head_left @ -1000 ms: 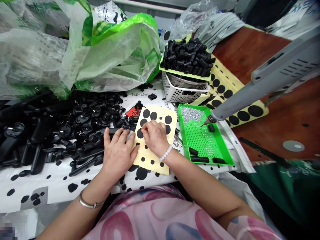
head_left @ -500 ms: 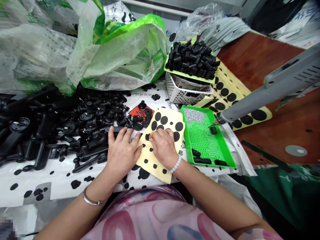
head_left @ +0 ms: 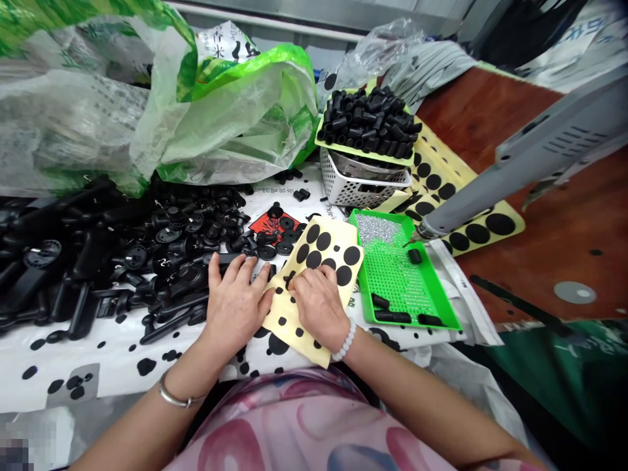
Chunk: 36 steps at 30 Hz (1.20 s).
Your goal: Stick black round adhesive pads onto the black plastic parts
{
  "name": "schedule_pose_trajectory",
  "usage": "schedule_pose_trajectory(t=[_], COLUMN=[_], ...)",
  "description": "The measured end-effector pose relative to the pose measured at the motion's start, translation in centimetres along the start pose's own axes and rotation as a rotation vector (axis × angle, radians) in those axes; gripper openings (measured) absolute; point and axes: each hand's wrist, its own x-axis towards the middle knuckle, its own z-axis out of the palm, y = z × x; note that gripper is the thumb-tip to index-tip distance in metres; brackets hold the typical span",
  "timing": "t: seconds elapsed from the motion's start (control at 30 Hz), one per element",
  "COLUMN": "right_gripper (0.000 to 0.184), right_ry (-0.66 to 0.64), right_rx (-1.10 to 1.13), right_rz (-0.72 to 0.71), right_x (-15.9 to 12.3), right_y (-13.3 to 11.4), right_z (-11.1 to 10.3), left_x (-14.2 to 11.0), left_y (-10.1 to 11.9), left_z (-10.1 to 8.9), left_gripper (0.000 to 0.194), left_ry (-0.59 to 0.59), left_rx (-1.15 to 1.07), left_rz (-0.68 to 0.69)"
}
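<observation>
My left hand [head_left: 236, 304] lies palm down with its fingers spread, its thumb at the left edge of a pale yellow sheet [head_left: 299, 327] of black round stickers. Under its fingertips is a long black plastic part [head_left: 226, 258]. On the sheet, my right hand [head_left: 321, 306] is closed, the fingers bent and pressed together at the sheet's middle. A black dot shows beside those fingertips; whether they grip it I cannot tell. Larger black dots [head_left: 351, 255] fill the sheet's far end, smaller ones the near end. Black round caps [head_left: 284, 247] lie just beyond the sheet.
A heap of black plastic parts [head_left: 167, 261] spreads leftward, with green-and-clear bags [head_left: 235, 131] behind. At right, a green tray [head_left: 387, 278] holds small metal pieces and black tubes, under a grey power screwdriver [head_left: 471, 190]. A white basket [head_left: 343, 186] stands below a tray of black tubes [head_left: 367, 121].
The view has shifted slightly. My right hand has moved a little toward me and left across the sheet, whose left edge now bulges up near the left thumb. My left hand stays put.
</observation>
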Motion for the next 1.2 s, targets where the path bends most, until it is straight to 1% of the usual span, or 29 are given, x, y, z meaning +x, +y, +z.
schedule_pose_trajectory(t=[0.13,0.2,0.27,0.33,0.43,0.5,0.53,0.6,0.63,0.7,0.77,0.8,0.87,0.93,0.97,1.0,1.07,1.13,1.17,1.2], right_gripper=[0.017,0.016,0.014,0.013,0.008,0.004,0.005,0.009,0.010,0.013,0.014,0.013,0.015,0.030,0.039,0.047,0.060,0.063,0.060,0.052], right_ry=[-0.045,-0.096,-0.143,-0.165,-0.141,-0.137,-0.148,-0.185,-0.203,-0.237,-0.266,-0.255,-0.171,-0.070,-0.049,-0.050,-0.053,0.014,0.060,0.093], right_rx=[0.026,0.103,0.230,0.413,0.839,1.128,1.236,1.379,1.427,1.495,1.528,1.527,1.472,1.383,1.366,1.388,1.534,1.687,1.711,1.692], right_rz=[-0.021,-0.032,-0.027,0.024,0.187,0.285,0.319,0.356,0.361,0.358,0.362,0.369,0.372,0.358,0.346,0.334,0.337,0.395,0.441,0.487], right_x=[-0.8,-1.2,-1.4,-1.4,-1.2,-0.8,-0.7,-0.3,-0.2,-0.1,-0.1,-0.2,-0.5,-0.8,-0.9,-1.0,-0.8,-0.3,0.0,0.2], right_y=[0.0,0.1,0.2,0.5,1.1,1.6,1.8,2.0,2.0,1.9,1.6,1.3,0.6,0.0,-0.3,-0.4,-0.4,0.1,0.3,0.6], right_z=[-0.6,-1.1,-1.9,-2.9,-4.4,-5.1,-5.4,-5.7,-5.8,-5.6,-5.3,-5.1,-4.8,-4.5,-4.3,-4.2,-3.9,-3.7,-3.7,-3.7], left_x=[0.1,0.1,0.1,0.1,0.1,0.1,0.2,0.3,0.3,0.5,0.6,0.7,1.0,1.3,1.4,1.5,1.6,1.4,1.3,1.2], left_y=[0.1,0.1,-0.1,-0.3,-0.7,-0.5,-0.3,0.4,0.8,1.7,2.3,2.5,2.6,2.6,2.6,2.5,2.6,2.6,2.6,2.7], left_z=[0.0,0.1,0.1,0.1,-0.6,-1.4,-1.9,-2.5,-2.7,-2.7,-2.3,-2.1,-1.9,-1.9,-1.9,-1.9,-2.0,-1.9,-1.8,-1.7], left_gripper=[0.040,0.040,0.040,0.037,0.029,0.028,0.030,0.034,0.035,0.031,0.019,0.014,0.009,0.011,0.013,0.014,0.017,0.019,0.019,0.020], left_ry=[0.006,0.014,0.020,0.035,0.125,0.193,0.210,0.195,0.166,0.081,-0.004,-0.027,-0.015,0.037,0.070,0.101,0.142,0.144,0.132,0.116], left_rx=[0.009,0.014,0.009,-0.024,-0.147,-0.280,-0.362,-0.558,-0.675,-0.929,-1.149,-1.224,-1.306,-1.354,-1.379,-1.403,-1.452,-1.491,-1.511,-1.531], left_rz=[0.005,0.010,0.014,0.019,0.014,0.027,0.037,0.036,0.007,-0.105,-0.243,-0.308,-0.421,-0.533,-0.583,-0.625,-0.677,-0.701,-0.712,-0.723])
